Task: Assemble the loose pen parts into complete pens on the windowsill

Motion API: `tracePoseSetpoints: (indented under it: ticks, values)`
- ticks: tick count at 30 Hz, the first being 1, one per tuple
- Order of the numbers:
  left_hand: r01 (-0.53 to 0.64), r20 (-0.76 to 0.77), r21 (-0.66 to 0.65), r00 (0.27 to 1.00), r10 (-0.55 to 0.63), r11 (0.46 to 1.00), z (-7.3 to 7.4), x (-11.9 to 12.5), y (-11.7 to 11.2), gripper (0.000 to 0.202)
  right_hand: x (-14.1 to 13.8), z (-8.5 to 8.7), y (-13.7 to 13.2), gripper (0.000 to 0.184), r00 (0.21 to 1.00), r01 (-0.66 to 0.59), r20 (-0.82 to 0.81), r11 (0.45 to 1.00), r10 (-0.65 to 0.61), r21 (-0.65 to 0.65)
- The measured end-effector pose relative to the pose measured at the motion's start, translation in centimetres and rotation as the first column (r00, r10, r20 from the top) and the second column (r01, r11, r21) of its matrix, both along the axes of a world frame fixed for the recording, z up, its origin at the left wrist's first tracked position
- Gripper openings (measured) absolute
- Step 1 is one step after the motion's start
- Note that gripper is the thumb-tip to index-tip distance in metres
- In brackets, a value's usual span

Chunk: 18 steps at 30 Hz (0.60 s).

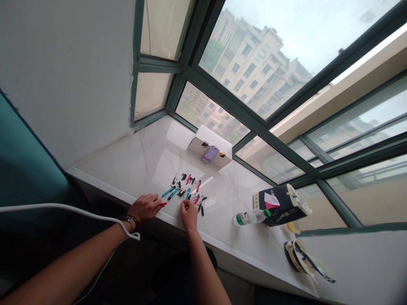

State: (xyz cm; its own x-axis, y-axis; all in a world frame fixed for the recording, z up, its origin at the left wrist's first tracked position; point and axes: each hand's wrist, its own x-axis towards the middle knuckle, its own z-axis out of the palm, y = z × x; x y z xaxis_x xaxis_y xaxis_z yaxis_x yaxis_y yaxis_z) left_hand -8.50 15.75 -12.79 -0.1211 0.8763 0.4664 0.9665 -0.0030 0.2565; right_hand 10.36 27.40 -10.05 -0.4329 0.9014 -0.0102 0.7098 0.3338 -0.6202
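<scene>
My left hand (144, 207) is closed at the sill's front edge, with a red pen piece (163, 204) sticking out of its fingertips. My right hand (190, 215) is beside the near side of the scattered pen parts, its fingers pinched together. Whatever it may hold is too small to make out. Several pen parts lie in front of both hands: blue barrels (168, 191), pink ones (199, 185) and black pieces (202, 210). A dark band is around my left wrist.
The white sill (219, 228) runs under windows. A white box (211, 142) with a blurred purple item (210, 154) stands behind the parts. To the right are a plastic bottle (249, 217), a dark carton (280, 207) and a tape-like roll (297, 256). A white cable (63, 206) crosses my left forearm.
</scene>
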Motion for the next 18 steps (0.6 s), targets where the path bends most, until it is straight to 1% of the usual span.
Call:
tracePoseSetpoints:
  ticks: [2, 3, 4, 6, 8, 10, 13, 18]
  values:
    - [-0.005, -0.009, 0.002, 1.000, 0.005, 1.000, 0.0, 0.0, 0.0, 0.028, -0.5, 0.3, 0.0, 0.020, 0.995, -0.089, 0.057, 0.994, 0.086, 0.064]
    - [-0.008, -0.019, -0.001, 1.000, 0.008, 1.000, 0.0, 0.0, 0.0, 0.028, -0.8, 0.5, 0.1, 0.020, 0.991, -0.113, 0.086, 0.990, 0.106, 0.089]
    - [-0.012, -0.030, -0.007, 0.999, 0.011, 1.000, 0.0, 0.1, 0.0, 0.028, -1.0, 0.7, 0.3, 0.020, 0.988, -0.116, 0.115, 0.987, 0.103, 0.109]
    - [-0.019, -0.049, -0.020, 0.999, 0.018, 1.000, 0.1, 0.0, 0.0, 0.029, -1.5, 1.1, 0.9, 0.020, 0.984, -0.064, 0.174, 0.990, 0.041, 0.127]
    - [-0.019, -0.056, -0.029, 0.998, 0.018, 0.999, 0.2, 0.0, 0.0, 0.029, -1.6, 1.4, 1.7, 0.020, 0.971, 0.001, 0.236, 0.993, -0.028, 0.117]
    - [-0.014, -0.051, -0.026, 0.999, 0.013, 1.000, 0.3, 0.0, 0.0, 0.029, -1.6, 1.5, 2.4, 0.021, 0.956, 0.016, 0.291, 0.996, -0.040, 0.086]
    - [-0.012, -0.042, -0.018, 0.999, 0.011, 1.000, 0.3, -0.1, 0.0, 0.028, -1.3, 1.4, 3.2, 0.026, 0.943, -0.014, 0.333, 0.998, -0.005, 0.055]
    - [-0.004, -0.039, -0.014, 0.999, 0.003, 1.000, 0.2, -0.1, -0.1, 0.027, -1.6, 1.3, 3.9, 0.033, 0.933, -0.098, 0.352, 0.994, 0.075, 0.049]
